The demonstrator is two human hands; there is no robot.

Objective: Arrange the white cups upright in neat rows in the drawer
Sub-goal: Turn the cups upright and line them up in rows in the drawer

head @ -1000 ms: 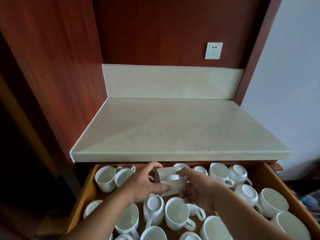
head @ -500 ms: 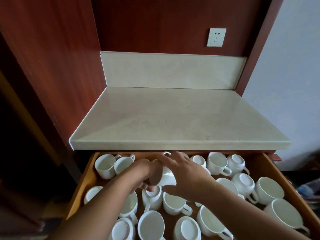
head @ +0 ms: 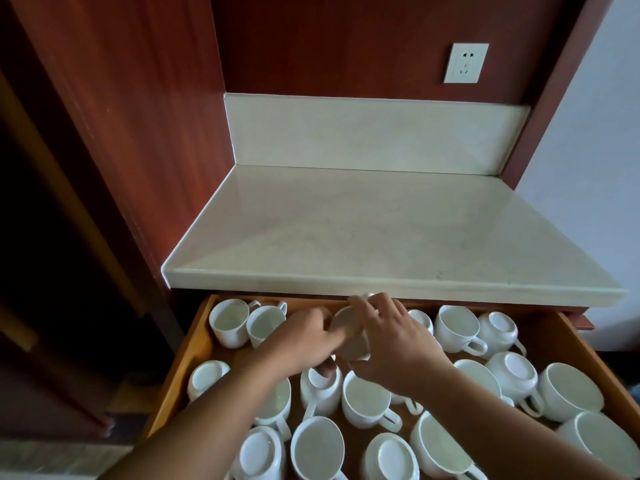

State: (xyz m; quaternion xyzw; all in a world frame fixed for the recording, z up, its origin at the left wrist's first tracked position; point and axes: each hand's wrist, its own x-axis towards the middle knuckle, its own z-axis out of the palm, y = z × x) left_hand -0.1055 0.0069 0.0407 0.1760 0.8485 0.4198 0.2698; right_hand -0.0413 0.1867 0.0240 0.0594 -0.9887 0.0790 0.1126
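Note:
An open wooden drawer holds several white cups, some upright, some upside down. Two upright cups stand side by side in the back left corner. Both my hands hold one white cup near the back middle of the drawer, its mouth turned up towards me. My left hand grips its left side and my right hand curls over its right side. An upside-down cup lies just below my left hand. An upright cup sits below my right wrist.
A pale stone counter overhangs the drawer's back edge. Red-brown wood panels rise on the left and behind. A white wall socket sits above the counter. Larger cups lie at the drawer's right side.
The held cup has gone from lying on its side above the drawer to mouth-up, lower and nearer the back row. My view has tilted down and shifted.

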